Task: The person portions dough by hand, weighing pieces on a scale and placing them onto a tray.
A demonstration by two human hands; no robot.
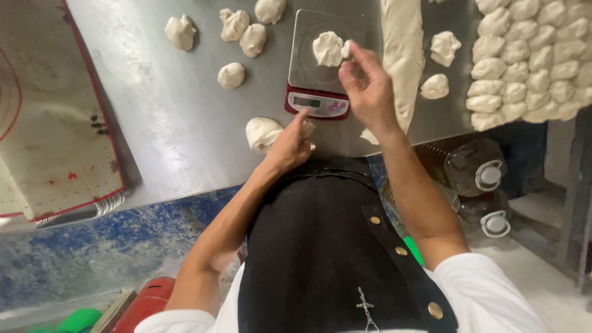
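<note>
A small red kitchen scale point(316, 102) with a steel platform stands on the steel table point(172, 123). A lump of white dough point(327, 48) lies on its platform. My right hand point(368, 86) hovers over the scale's right side, pinching a small bit of dough point(347, 49) at the fingertips next to the lump. My left hand point(290, 145) rests at the table's near edge, fingers on a rounded dough piece point(262, 132) below the scale.
Several loose dough pieces point(234, 37) lie at the table's far left. A long strip of dough point(402, 55) runs right of the scale, two more pieces point(441, 65) beyond it, and many packed dough balls point(530, 55) at far right. A red-edged mat point(55, 123) lies left. Plastic jugs point(475, 172) stand below.
</note>
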